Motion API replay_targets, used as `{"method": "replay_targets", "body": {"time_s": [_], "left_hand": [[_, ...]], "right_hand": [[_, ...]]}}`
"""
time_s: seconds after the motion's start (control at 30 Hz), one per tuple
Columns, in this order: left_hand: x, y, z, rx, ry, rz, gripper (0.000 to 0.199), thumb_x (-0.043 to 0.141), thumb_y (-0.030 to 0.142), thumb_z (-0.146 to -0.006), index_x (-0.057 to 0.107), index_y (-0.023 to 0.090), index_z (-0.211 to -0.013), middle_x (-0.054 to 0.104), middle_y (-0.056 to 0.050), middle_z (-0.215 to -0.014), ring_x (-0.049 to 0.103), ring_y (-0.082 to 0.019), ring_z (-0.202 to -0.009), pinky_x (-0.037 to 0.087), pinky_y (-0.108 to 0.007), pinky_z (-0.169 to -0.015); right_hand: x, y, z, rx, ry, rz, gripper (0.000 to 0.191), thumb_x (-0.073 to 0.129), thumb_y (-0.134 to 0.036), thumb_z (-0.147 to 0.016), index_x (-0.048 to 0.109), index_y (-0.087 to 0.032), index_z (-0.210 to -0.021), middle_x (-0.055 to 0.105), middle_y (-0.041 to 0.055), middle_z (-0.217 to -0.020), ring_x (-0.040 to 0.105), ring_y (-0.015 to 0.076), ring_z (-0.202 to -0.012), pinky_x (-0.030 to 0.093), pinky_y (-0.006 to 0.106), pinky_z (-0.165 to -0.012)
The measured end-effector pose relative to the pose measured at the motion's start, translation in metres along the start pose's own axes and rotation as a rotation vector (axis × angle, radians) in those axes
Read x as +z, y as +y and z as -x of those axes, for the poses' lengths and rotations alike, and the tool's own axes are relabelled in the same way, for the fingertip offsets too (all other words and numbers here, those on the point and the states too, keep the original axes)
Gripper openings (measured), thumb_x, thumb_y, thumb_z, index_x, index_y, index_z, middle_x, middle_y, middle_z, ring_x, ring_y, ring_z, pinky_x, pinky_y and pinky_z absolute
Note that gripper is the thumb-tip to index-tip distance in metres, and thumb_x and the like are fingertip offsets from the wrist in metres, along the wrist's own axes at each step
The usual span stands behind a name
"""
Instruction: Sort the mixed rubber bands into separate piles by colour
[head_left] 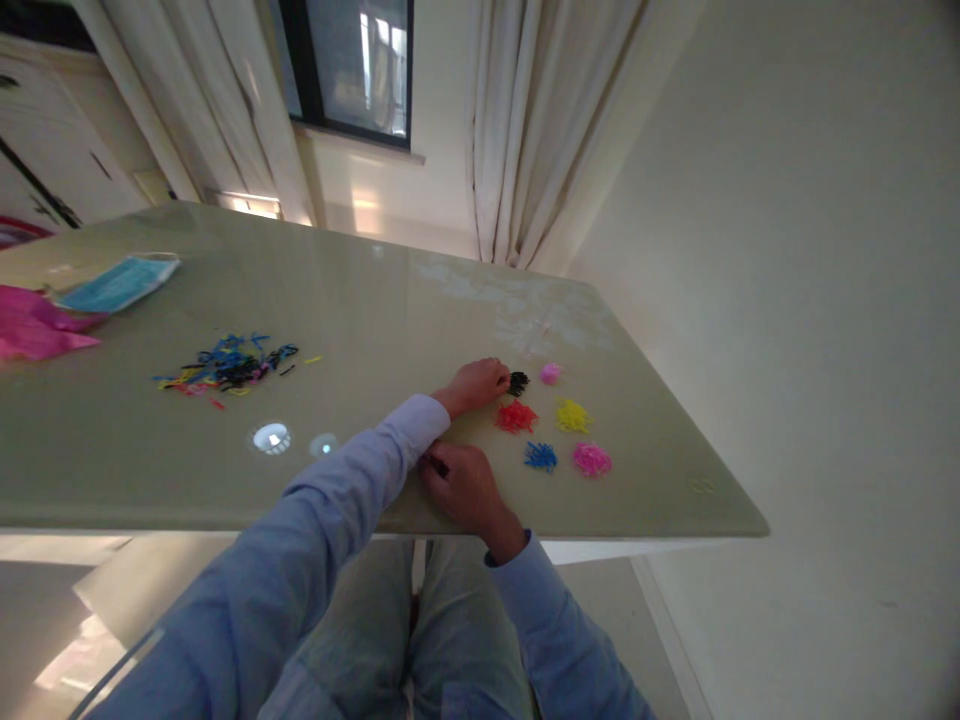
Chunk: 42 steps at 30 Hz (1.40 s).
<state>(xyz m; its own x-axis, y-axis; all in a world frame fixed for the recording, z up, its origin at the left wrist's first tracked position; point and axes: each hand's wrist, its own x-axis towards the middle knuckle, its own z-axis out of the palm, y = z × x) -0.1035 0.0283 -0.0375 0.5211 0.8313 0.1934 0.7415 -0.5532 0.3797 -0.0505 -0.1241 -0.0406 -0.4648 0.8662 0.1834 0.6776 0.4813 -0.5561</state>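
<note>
My left hand (478, 385) reaches across in front of me, fingers pinched together at the edge of a small black pile (518, 383) of thin, short pieces. What its fingertips hold is hidden. Close to the table's front edge, my right hand (463, 486) is curled, with something dark at its fingers that I cannot make out. Beside my hands lie a red pile (516, 416), a blue pile (541, 457), a yellow pile (573, 415), a bright pink pile (592, 459) and a lighter pink pile (550, 373). Further left sits a mixed-colour heap (232, 363) of similar pieces.
The glossy table (360, 300) reflects ceiling lights. A blue face mask (120, 284) and a pink sheet or bag (37, 325) lie at the far left. Curtains (517, 130) hang behind the table, and a wall (810, 300) stands on the right.
</note>
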Motion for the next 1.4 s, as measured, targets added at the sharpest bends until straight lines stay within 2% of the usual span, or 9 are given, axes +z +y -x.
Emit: {"method": "replay_targets", "body": {"time_s": [0.17, 0.3, 0.53, 0.67, 0.87, 1.0, 1.1, 1.27, 1.4], "left_hand": [[-0.008, -0.003, 0.013, -0.064, 0.033, 0.025, 0.023, 0.048, 0.023, -0.088, 0.069, 0.016, -0.087, 0.068, -0.011, -0.095, 0.061, -0.020, -0.086, 0.047, -0.031, -0.078], [-0.018, -0.014, 0.041, -0.170, 0.070, 0.024, 0.023, 0.046, 0.023, -0.089, 0.068, 0.016, -0.090, 0.069, -0.011, -0.095, 0.062, -0.019, -0.086, 0.047, -0.031, -0.079], [-0.054, -0.028, 0.130, -0.446, 0.160, -0.008, 0.021, 0.048, 0.026, -0.090, 0.064, 0.017, -0.099, 0.070, -0.009, -0.086, 0.064, -0.021, -0.080, 0.046, -0.032, -0.073], [-0.059, -0.026, 0.185, -0.598, 0.249, 0.035, 0.020, 0.050, 0.030, -0.091, 0.063, 0.018, -0.101, 0.069, -0.007, -0.084, 0.064, -0.021, -0.079, 0.046, -0.032, -0.073], [-0.045, -0.019, 0.224, -0.471, 0.314, 0.064, 0.021, 0.053, 0.022, -0.089, 0.064, 0.017, -0.106, 0.068, -0.009, -0.099, 0.061, -0.023, -0.096, 0.044, -0.037, -0.090], [-0.043, -0.013, 0.223, -0.455, 0.280, -0.010, 0.020, 0.049, 0.023, -0.092, 0.066, 0.019, -0.101, 0.067, -0.010, -0.099, 0.060, -0.025, -0.098, 0.044, -0.039, -0.089], [-0.043, -0.011, 0.222, -0.414, 0.202, -0.093, 0.021, 0.046, 0.022, -0.093, 0.067, 0.019, -0.094, 0.066, -0.011, -0.095, 0.060, -0.025, -0.095, 0.044, -0.040, -0.085], [-0.043, -0.012, 0.225, -0.380, 0.192, -0.063, 0.024, 0.044, 0.025, -0.095, 0.067, 0.020, -0.092, 0.067, -0.010, -0.093, 0.061, -0.024, -0.092, 0.044, -0.037, -0.082], [-0.045, -0.014, 0.226, -0.406, 0.242, 0.039, 0.022, 0.046, 0.025, -0.095, 0.068, 0.021, -0.094, 0.068, -0.008, -0.091, 0.062, -0.022, -0.090, 0.045, -0.034, -0.081]], "right_hand": [[0.001, 0.002, 0.001, -0.018, 0.006, -0.033, 0.019, 0.056, -0.021, -0.090, 0.074, -0.019, -0.088, 0.074, 0.0020, -0.075, 0.062, 0.0142, -0.063, 0.034, 0.023, -0.060], [0.000, 0.003, 0.001, -0.030, 0.009, -0.093, 0.021, 0.056, -0.021, -0.091, 0.075, -0.021, -0.097, 0.075, 0.0022, -0.080, 0.064, 0.0148, -0.066, 0.040, 0.023, -0.064], [-0.001, 0.007, 0.001, -0.025, 0.022, -0.195, 0.021, 0.056, -0.026, -0.091, 0.075, -0.021, -0.096, 0.076, 0.0026, -0.083, 0.064, 0.0144, -0.066, 0.044, 0.023, -0.065], [-0.007, 0.008, -0.002, 0.011, 0.003, -0.279, 0.022, 0.055, -0.030, -0.089, 0.075, -0.020, -0.092, 0.071, 0.0014, -0.072, 0.059, 0.0141, -0.060, 0.042, 0.024, -0.058], [-0.020, 0.006, -0.019, 0.095, -0.081, -0.362, 0.024, 0.058, -0.034, -0.085, 0.072, -0.018, -0.097, 0.053, -0.0040, -0.054, 0.048, 0.0123, -0.049, 0.036, 0.023, -0.048], [-0.021, -0.009, -0.053, 0.081, -0.107, -0.414, 0.028, 0.056, -0.034, -0.085, 0.068, -0.016, -0.102, 0.054, -0.0048, -0.056, 0.047, 0.0107, -0.046, 0.038, 0.022, -0.047], [-0.011, -0.029, -0.095, -0.025, -0.120, -0.381, 0.028, 0.055, -0.033, -0.086, 0.068, -0.015, -0.103, 0.056, -0.0052, -0.058, 0.049, 0.0099, -0.047, 0.041, 0.022, -0.051], [0.029, -0.063, -0.172, -0.221, -0.173, 0.001, 0.028, 0.056, -0.019, -0.086, 0.069, -0.017, -0.111, 0.070, 0.0025, -0.084, 0.061, 0.0127, -0.073, 0.046, 0.023, -0.073], [0.057, -0.070, -0.210, -0.224, -0.183, 0.198, 0.028, 0.053, -0.013, -0.088, 0.069, -0.018, -0.111, 0.069, 0.0091, -0.103, 0.061, 0.0179, -0.092, 0.044, 0.027, -0.083]]}}
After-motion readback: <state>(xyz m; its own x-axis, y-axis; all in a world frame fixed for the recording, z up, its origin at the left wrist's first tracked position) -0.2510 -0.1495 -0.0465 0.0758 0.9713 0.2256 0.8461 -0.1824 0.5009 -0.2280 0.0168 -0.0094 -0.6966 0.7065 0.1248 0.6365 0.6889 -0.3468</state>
